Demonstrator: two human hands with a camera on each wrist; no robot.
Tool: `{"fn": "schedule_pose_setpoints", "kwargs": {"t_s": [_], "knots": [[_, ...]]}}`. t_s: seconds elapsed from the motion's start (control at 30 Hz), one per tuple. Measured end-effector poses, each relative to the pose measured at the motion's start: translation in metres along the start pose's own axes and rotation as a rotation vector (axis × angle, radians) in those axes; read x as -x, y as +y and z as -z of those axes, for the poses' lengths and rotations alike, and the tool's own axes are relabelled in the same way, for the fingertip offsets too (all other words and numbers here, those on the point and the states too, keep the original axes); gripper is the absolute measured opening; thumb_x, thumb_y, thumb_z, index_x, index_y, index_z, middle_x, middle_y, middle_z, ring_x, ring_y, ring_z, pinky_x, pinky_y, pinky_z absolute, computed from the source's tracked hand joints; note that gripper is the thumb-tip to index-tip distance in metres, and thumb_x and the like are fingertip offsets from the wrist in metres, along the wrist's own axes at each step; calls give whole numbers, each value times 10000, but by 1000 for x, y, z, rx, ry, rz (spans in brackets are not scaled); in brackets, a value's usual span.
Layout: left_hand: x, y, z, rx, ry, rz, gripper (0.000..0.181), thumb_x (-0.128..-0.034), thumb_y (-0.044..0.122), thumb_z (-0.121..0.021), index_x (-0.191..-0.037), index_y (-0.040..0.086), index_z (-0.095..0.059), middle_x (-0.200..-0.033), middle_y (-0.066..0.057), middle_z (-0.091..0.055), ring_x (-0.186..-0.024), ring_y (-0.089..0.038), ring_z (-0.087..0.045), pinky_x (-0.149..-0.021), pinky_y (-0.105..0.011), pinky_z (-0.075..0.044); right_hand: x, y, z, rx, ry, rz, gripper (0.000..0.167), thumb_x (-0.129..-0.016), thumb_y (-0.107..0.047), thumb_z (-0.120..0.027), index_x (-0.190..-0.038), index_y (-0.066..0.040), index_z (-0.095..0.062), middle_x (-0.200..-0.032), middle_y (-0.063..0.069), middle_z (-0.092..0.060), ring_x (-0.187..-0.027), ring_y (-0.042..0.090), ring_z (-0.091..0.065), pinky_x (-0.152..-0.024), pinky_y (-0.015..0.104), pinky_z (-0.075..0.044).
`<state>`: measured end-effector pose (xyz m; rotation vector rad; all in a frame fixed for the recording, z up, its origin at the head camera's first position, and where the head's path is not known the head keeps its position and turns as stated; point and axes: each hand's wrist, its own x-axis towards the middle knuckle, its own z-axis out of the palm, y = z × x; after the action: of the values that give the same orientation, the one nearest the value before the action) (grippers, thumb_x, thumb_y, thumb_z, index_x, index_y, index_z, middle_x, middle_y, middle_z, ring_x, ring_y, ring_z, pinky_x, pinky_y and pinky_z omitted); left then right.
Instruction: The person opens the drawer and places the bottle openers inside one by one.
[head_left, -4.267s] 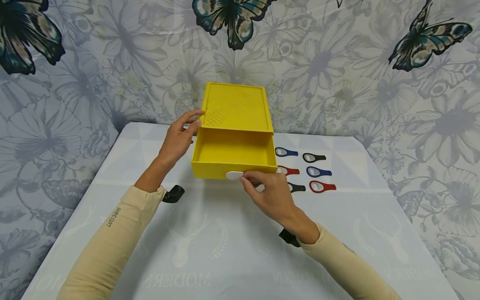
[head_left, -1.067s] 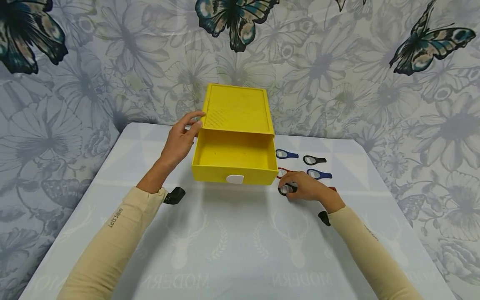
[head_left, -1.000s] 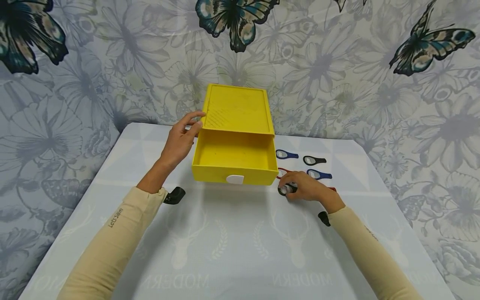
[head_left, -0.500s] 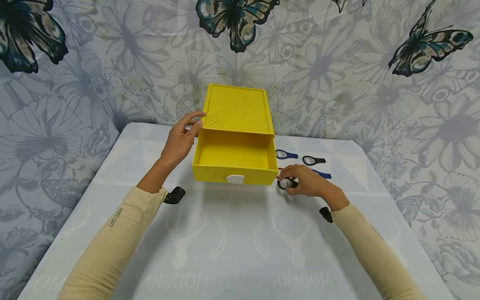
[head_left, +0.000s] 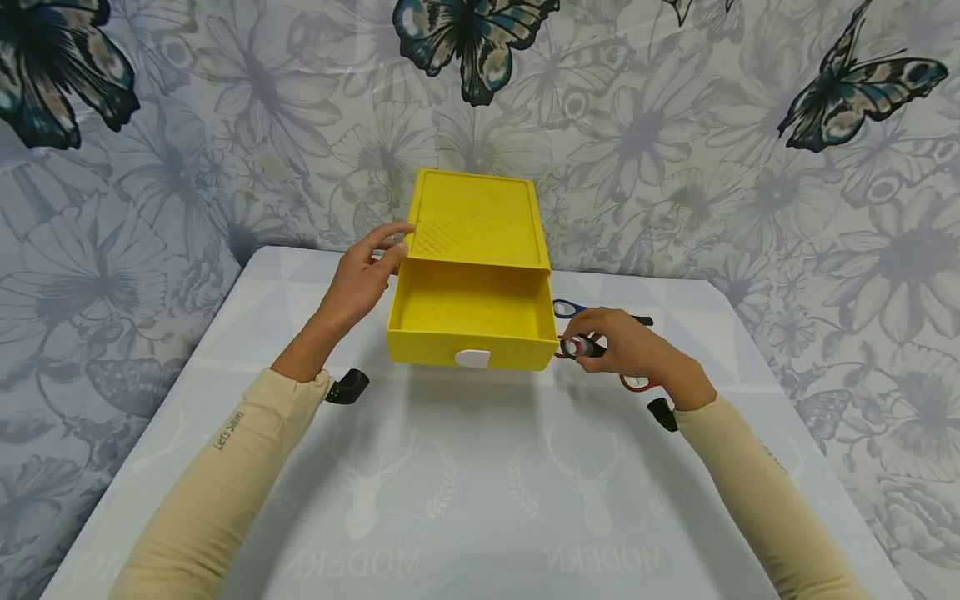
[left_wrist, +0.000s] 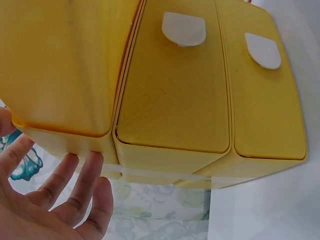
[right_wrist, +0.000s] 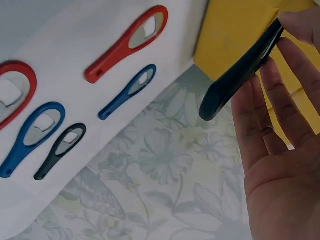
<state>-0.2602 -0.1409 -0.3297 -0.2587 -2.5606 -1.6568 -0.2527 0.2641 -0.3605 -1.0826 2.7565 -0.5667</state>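
A yellow drawer box [head_left: 480,218] stands at the table's back, its top drawer [head_left: 435,346] pulled out and bare inside. My left hand [head_left: 358,283] rests its fingertips on the box's left side; in the left wrist view the fingers of that hand [left_wrist: 65,200] touch the side below the top edge, spread and fairly straight. My right hand [head_left: 630,348] pinches a black bottle opener [head_left: 592,347] above the table, just right of the drawer front. In the right wrist view this opener [right_wrist: 235,75] is held between thumb and fingers of the hand [right_wrist: 285,175].
Flat on the table right of the box lie two red openers [right_wrist: 115,55], two blue ones [right_wrist: 122,98] and another black one [right_wrist: 50,157]. Below the top drawer are two closed drawers [left_wrist: 175,95] with white handles. A patterned cloth [head_left: 675,167] hangs behind the table [head_left: 465,483].
My right hand has left the drawer's white handle, taken hold of the black opener and lifted it off the table. The left hand has stayed on the box.
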Motion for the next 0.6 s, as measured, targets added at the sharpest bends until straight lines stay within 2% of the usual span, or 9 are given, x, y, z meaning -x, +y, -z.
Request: {"fn": "schedule_pose_setpoints", "kwargs": {"t_s": [0.27,0.6], "knots": [[-4,3,4,23,-24,9,427,-1051,440,-462,-1466,341,-484,-1393,-112,-522,-1124,-306,-599,-894,-447,-482,-1,-11,21,21,21,-22,281,-847,-114,-766,-1119,-171,-724,-1222,14,-650,-986,198,-595,-797,351,-560],[-3,3,6,22,-51,11,426,-1054,425,-470,-1468,327,-485,-1381,-117,-537,-1096,-293,-589,-872,-435,-482,-2,-28,43,65,22,-35,284,-843,-129,-790,-1116,-178,-726,-1231,24,-643,-966,186,-595,-795,332,-559]]}}
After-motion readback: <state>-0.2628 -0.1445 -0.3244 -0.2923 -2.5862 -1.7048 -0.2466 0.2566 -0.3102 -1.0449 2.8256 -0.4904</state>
